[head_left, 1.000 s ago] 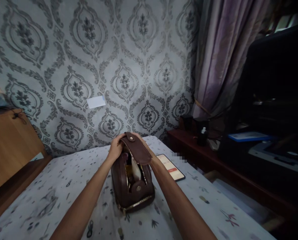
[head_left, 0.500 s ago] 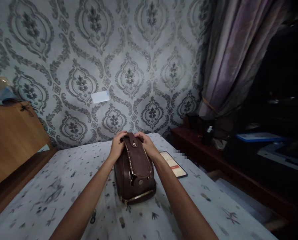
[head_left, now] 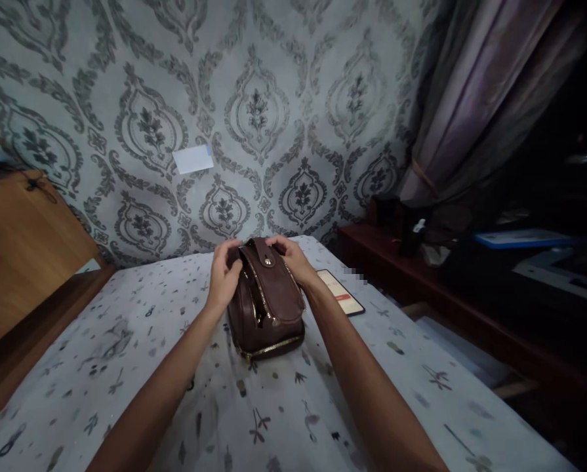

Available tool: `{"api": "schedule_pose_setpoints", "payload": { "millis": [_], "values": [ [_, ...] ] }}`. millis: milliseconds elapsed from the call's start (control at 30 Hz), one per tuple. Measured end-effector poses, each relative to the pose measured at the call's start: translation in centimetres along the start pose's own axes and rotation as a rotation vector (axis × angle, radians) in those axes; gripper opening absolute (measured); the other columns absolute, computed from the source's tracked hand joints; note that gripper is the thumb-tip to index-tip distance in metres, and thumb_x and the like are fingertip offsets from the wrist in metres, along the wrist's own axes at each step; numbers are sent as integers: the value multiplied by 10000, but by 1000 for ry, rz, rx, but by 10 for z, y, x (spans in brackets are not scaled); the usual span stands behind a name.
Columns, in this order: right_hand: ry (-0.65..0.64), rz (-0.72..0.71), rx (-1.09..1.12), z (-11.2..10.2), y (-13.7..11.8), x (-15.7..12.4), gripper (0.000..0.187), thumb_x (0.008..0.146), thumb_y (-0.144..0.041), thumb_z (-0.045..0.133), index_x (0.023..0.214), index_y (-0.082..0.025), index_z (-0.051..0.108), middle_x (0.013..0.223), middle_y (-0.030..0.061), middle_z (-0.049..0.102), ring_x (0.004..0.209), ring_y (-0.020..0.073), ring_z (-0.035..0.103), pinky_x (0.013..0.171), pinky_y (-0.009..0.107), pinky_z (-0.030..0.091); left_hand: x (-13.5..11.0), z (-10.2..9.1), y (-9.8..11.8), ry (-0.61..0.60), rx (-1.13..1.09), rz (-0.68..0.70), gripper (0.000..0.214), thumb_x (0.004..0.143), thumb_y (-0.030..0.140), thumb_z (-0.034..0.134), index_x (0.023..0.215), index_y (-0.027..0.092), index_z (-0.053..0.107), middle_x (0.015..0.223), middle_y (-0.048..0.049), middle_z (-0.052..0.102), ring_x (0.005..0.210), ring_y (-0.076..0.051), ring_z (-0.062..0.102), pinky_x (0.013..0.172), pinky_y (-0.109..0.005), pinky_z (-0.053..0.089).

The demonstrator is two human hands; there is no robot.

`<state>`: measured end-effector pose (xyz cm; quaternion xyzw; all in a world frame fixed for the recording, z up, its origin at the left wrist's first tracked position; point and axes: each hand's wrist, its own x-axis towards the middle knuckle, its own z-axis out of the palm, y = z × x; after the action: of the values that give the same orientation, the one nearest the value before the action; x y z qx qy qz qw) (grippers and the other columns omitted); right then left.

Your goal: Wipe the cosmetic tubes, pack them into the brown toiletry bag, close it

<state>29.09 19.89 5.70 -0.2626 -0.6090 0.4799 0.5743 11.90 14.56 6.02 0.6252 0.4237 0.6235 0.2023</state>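
A dark brown leather bag (head_left: 281, 295) with gold zippers lies on the patterned sheet, its bottom end toward me. A strap with a round snap crosses its far end. The zipper along the left of its front panel gapes open, showing a dark inside. My left hand (head_left: 223, 274) grips the far left edge, thumb beside the gap and fingertips partly hidden behind the bag. My right hand (head_left: 294, 261) holds the far right edge next to the strap, its fingers curled over the top. A phone (head_left: 345, 295) with a lit screen lies right of the bag, partly behind my right forearm.
The bed or table under a white patterned sheet (head_left: 150, 334) reaches the papered wall (head_left: 254, 131). A wooden panel (head_left: 22, 249) stands at the left. On the right are a dark red shelf (head_left: 372, 246) with small items, a tied curtain (head_left: 450, 131) and a blue-edged flat object (head_left: 524, 238).
My left hand has shifted along the bag's left edge, its thumb now showing. The front panel's near end has dropped over the round stud. The view has tilted down slightly.
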Motion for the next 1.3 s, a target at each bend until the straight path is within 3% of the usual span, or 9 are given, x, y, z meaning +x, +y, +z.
{"api": "schedule_pose_setpoints", "payload": {
  "millis": [100,200,300,467,600,733,1033,1200,1300],
  "values": [
    [-6,-8,-12,0,3,1,269,554,-272,755,784,-207,631,788,-30,654,781,165,583,766,268,437,-41,-7,30,111,194,61,91,872,241,533,846,218,617,916,-36,581,923,-196,560,825,-268,421],
    [-23,-36,-57,-2,6,3,266,578,-298,739,797,-201,624,792,-25,650,777,167,577,766,274,437,-76,-10,59,-134,277,-40,225,910,382,527,760,218,561,575,43,432,542,-127,445,547,-248,340],
    [-42,-84,-119,-4,8,4,235,621,-302,705,811,-196,616,798,-24,642,777,166,573,773,278,437,-92,-6,74,-328,313,-190,249,875,442,581,797,209,544,497,83,365,474,-103,387,499,-237,274],
    [-183,-149,-213,-9,1,-2,252,667,-234,659,912,-196,611,915,-9,659,876,180,588,841,296,440,-93,1,69,-394,61,-429,281,850,456,582,779,203,481,513,79,484,413,-73,407,421,-193,290],
    [-287,-149,-263,-16,-3,-4,269,738,-289,660,994,-210,639,1129,39,653,1104,226,573,990,352,407,-95,1,62,-387,-18,-480,280,824,440,616,858,185,505,516,67,551,370,-66,431,385,-173,306],
    [-327,-140,-345,-24,0,-2,305,780,-416,680,1023,-231,681,1323,63,588,1351,264,426,1130,391,281,-97,3,60,-405,-84,-516,314,809,455,644,873,167,536,510,43,593,378,-78,481,401,-175,363],
    [-323,-223,-387,-22,9,2,372,829,-306,613,1190,-220,637,1306,71,602,1272,241,507,1127,408,315,-80,-3,84,-251,-701,-811,344,661,389,822,703,162,568,525,19,603,473,-94,542,458,-185,407],
    [-310,-250,-441,-23,11,3,385,828,-254,598,1209,-216,636,1331,77,584,1299,240,476,1148,415,285,-70,-11,96,-149,-874,-895,109,829,233,648,800,128,644,698,-49,679,605,-138,613,479,-222,439],
    [-334,-245,-471,-25,9,2,462,808,-240,610,1268,-199,596,1347,90,563,1286,241,486,1140,410,303,-64,-14,100,-59,-910,-907,188,905,195,505,824,120,657,775,-91,710,664,-173,660,475,-241,449]
  ]
}}
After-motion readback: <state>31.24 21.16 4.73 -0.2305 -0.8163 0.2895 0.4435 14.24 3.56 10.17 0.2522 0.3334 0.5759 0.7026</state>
